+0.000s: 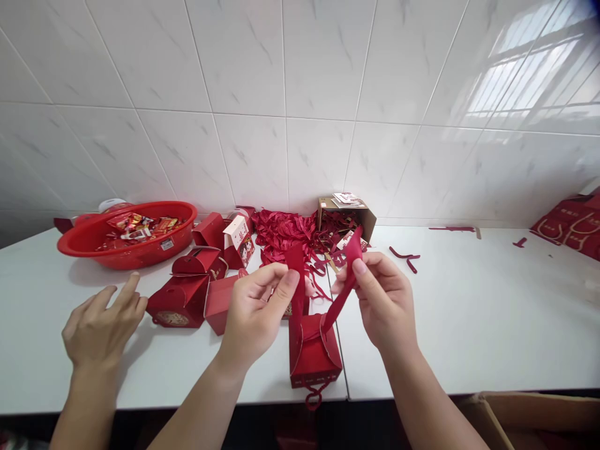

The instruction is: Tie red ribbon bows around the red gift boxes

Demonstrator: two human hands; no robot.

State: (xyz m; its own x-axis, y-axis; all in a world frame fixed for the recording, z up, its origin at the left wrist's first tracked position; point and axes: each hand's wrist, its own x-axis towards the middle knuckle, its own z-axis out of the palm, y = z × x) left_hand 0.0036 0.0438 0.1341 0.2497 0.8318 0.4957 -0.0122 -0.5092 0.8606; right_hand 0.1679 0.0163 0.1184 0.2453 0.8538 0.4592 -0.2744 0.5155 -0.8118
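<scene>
A small red gift box (313, 353) stands at the front edge of the white table (469, 312). A red ribbon (335, 306) runs up from the box's closed top in two strands. My left hand (255, 309) pinches the left strand between thumb and fingers. My right hand (382, 297) pinches the right strand near its upper end. Both hands hover just above the box, close together.
Another person's hand (100, 325) rests open on the table at the left, beside several red boxes (182, 300). Behind are a red basin of sweets (84, 240), a ribbon pile (281, 231) and a tipped cardboard box (368, 219). Red bags (572, 225) lie far right; a carton (539, 412) sits below.
</scene>
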